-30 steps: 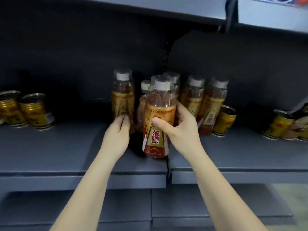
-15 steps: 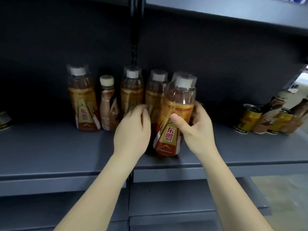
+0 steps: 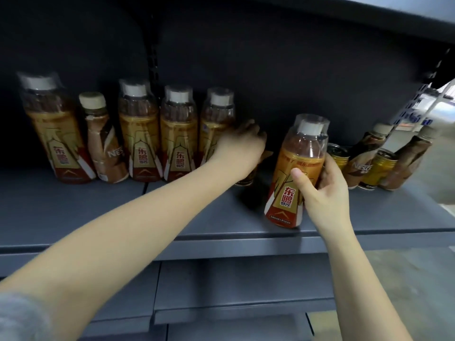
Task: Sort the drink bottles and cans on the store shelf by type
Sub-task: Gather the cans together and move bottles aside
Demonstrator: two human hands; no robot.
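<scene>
My right hand [image 3: 322, 193] grips an orange energy-drink bottle [image 3: 293, 173] with a white cap, held tilted just above the grey shelf [image 3: 73, 212] near its front edge. My left hand [image 3: 240, 150] reaches to the back of the shelf and closes over a gold can [image 3: 243, 180]; only the can's base shows under the hand. To the left stands a row of matching orange bottles [image 3: 139, 136], with one brown Nescafé bottle [image 3: 103, 143] among them.
At the right, two gold cans [image 3: 379, 171] and two brown Nescafé bottles [image 3: 364, 158] stand mixed together. The dark back panel [image 3: 295, 70] and an upper shelf [image 3: 369, 18] bound the space. A lower shelf [image 3: 234, 286] lies beneath.
The view has swung right. My right hand carried the orange bottle to the right, away from the row. My left hand left the bottles and reached back onto the gold can.
</scene>
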